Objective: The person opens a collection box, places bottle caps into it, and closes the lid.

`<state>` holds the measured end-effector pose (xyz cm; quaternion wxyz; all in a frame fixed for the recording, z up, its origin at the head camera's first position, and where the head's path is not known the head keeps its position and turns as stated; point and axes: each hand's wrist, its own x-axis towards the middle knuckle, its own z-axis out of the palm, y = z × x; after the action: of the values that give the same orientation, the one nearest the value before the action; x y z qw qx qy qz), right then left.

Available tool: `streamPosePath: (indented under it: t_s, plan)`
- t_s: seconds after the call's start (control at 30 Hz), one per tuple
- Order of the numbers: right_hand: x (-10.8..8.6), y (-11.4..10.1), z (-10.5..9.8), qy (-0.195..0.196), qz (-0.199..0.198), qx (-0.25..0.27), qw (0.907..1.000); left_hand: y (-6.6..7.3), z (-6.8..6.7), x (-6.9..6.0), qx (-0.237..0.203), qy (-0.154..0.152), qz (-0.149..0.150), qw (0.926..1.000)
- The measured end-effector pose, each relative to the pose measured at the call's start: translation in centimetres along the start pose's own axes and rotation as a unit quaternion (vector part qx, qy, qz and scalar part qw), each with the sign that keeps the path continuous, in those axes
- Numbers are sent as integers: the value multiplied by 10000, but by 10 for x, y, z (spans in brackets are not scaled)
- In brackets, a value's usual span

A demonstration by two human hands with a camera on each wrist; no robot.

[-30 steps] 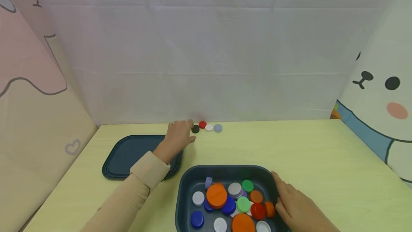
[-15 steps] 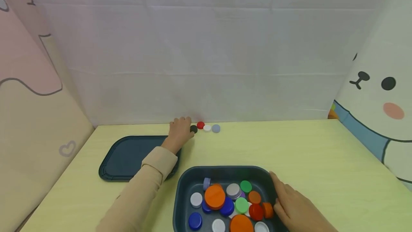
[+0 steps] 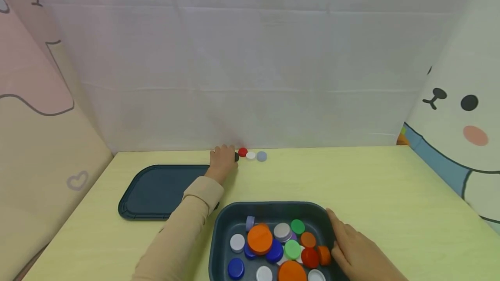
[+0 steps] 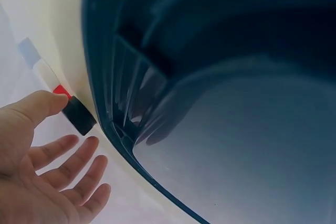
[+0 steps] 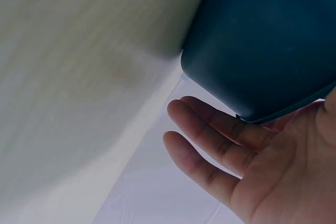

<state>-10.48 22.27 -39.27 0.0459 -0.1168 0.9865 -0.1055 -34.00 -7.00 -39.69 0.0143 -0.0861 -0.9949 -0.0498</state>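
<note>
At the table's back edge, my left hand (image 3: 222, 159) reaches beside a black bottle cap (image 3: 236, 157). In the left wrist view its thumb (image 4: 50, 104) lies against or just over the cap's near edge, while the other fingers are spread, slightly bent and apart from it. Beyond the black cap stand a red cap (image 3: 243, 152), a white cap (image 3: 251, 155) and a pale blue cap (image 3: 261, 156), close together. My right hand (image 3: 359, 248) rests on the right rim of a dark tray (image 3: 273, 206) holding several coloured caps; several of its fingers extend loosely outside.
A second dark tray (image 3: 164, 192) lies at the left, partly beneath the left forearm. Pale yellow table (image 3: 351, 181) stretches to the right. A white cloth wall (image 3: 254, 77) rises right behind the row of caps, with printed cloth on both sides.
My left hand has moved slightly right, covering more of the black cap in the head view. The right hand keeps its place on the tray rim. The head view has shifted a little.
</note>
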Motion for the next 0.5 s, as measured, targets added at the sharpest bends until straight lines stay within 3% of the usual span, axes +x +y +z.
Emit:
streamPosePath:
  t_s: [0.5]
  plan:
    - [0, -1, -1, -67, 5, 84, 9999, -1, 0, -2, -18, 5, 34, 10000]
